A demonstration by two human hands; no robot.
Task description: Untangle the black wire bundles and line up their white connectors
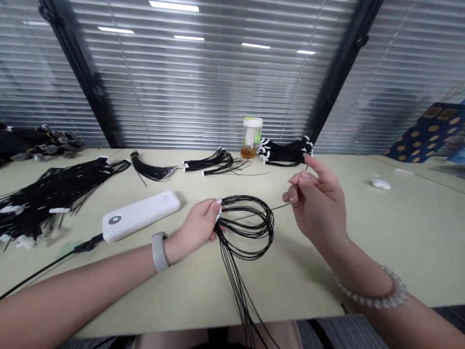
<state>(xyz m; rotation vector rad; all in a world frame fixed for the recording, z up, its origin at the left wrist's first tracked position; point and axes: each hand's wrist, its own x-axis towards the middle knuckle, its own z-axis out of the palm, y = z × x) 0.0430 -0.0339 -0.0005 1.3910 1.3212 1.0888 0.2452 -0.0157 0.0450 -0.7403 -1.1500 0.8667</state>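
Our two hands are apart over one table [399, 232]. Our left hand [201, 220], to the left of the one jar [251, 138] and nearer to us than it, is closed on one coil [271, 223] of black wires. The coil is almost straight in front of the jar; its loops are too many for us to count, and its loose ends hang past the near edge. Our right hand [319, 203], in front of the jar and to its right, pinches one wire [281, 207] that runs across from the coil. We wear one band [160, 252] and one bracelet [385, 300].

Three bundles lie at the back: two left of the jar [154, 167] [218, 160], one just beside it on the right [286, 151]. Further left of the jar we see one large heap [54, 194] of wires. One power bank [141, 215], with one cable [36, 274] at its end, sits left of the jar and nearer to us. Well right of the jar we find one white case [380, 184] and, beyond that, one dotted bag [425, 135].
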